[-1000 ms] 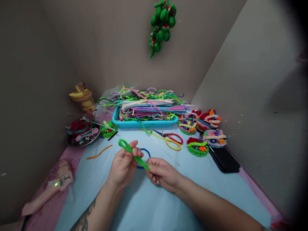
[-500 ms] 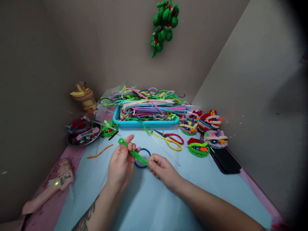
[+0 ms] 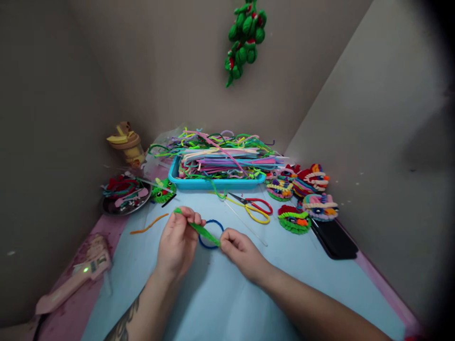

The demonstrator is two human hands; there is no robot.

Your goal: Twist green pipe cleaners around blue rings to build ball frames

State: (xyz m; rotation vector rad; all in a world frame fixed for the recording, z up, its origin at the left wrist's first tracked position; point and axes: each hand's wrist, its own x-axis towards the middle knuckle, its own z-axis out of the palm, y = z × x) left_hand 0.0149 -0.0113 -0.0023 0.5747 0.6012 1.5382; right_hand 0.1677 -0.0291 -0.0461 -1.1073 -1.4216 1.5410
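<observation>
Both of my hands hold one folded green pipe cleaner (image 3: 204, 232) above the light blue table cover (image 3: 220, 293). My left hand (image 3: 177, 241) is closed around its upper left end, where a green tip sticks out past the fingers. My right hand (image 3: 241, 251) pinches its lower right end. Under the green strand lies a blue pipe cleaner ring (image 3: 213, 223) on the cover. An orange pipe cleaner piece (image 3: 148, 224) rests to the left of my left hand.
A blue tray (image 3: 215, 182) heaped with coloured pipe cleaners stands at the back. Red and yellow scissors (image 3: 254, 208), finished pipe cleaner figures (image 3: 302, 199), a black phone (image 3: 334, 241), a metal dish of scraps (image 3: 124, 194), a pink glue gun (image 3: 76, 279) and a hanging green figure (image 3: 245, 38) surround it.
My left hand's fingers have closed over the green loop, which stuck out further a second ago. The strand has shifted slightly lower and toward the table.
</observation>
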